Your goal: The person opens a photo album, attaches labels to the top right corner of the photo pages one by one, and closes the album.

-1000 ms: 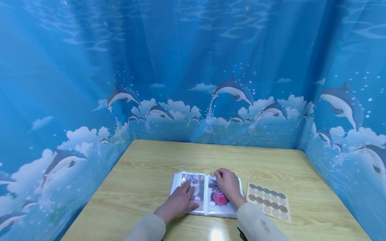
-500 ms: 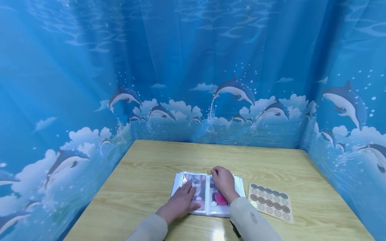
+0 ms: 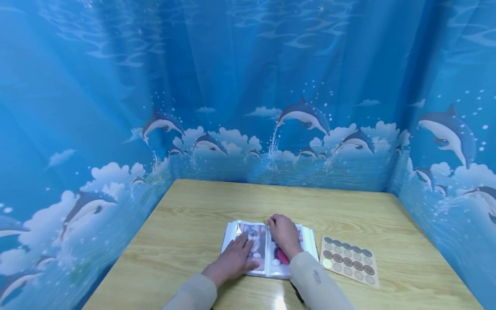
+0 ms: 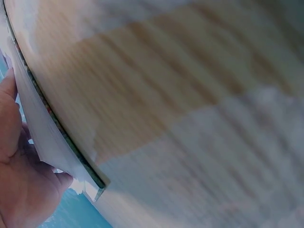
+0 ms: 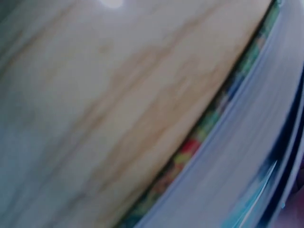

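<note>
Lying open on the wooden worktop, near its 6 o'clock edge, the photo album shows a picture in a clear sleeve on each page. The left hand rests flat on the left page, its grip spread with fingers straight and pointing toward 1 o'clock; the left wrist view shows the palm against the page edges. The right hand sits on the right page, its grip curled, fingertips at the top of the page by the spine at 12 o'clock; whether they pinch a sheet cannot be told. The right wrist view is a blur of page edges. At 3 o'clock from the album, just beside it and apart from both hands, lies a sticker sheet of round brown seals. Blue dolphin curtains wall the worktop at 9, 12 and 3 o'clock.
</note>
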The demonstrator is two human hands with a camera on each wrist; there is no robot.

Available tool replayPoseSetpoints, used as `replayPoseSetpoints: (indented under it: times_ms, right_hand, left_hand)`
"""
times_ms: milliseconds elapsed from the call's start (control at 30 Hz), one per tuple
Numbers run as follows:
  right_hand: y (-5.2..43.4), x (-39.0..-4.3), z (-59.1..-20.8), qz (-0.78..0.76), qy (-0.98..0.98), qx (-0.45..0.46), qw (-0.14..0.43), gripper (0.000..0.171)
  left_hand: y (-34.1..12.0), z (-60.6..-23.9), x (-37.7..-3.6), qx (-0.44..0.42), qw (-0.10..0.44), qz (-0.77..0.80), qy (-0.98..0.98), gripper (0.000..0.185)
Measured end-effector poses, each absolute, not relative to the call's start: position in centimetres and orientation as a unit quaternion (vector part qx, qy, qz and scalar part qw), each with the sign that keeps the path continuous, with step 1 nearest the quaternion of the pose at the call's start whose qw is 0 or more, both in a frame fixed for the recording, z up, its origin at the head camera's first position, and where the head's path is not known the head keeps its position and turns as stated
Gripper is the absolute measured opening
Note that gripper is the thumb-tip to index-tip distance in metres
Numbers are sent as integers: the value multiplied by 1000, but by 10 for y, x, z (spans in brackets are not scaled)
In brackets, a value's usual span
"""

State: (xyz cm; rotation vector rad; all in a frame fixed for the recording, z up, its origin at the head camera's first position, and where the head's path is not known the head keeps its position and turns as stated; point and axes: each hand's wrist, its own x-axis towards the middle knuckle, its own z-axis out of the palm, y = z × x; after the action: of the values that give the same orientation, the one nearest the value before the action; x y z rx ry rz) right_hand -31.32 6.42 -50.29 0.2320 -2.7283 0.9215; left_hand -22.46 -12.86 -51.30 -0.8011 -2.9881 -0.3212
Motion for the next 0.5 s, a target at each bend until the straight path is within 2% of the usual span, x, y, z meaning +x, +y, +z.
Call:
replayPoseSetpoints:
  times_ms: [267, 500]
  right_hand:
    - [60, -319, -508, 284, -945, 85, 137, 18]
    - [58, -321, -510, 271, -950, 84, 128, 19]
  left_hand:
    - [-126, -510, -225, -243, -6, -97, -965, 74]
    - [-126, -511, -225, -239, -4, -84, -967, 75]
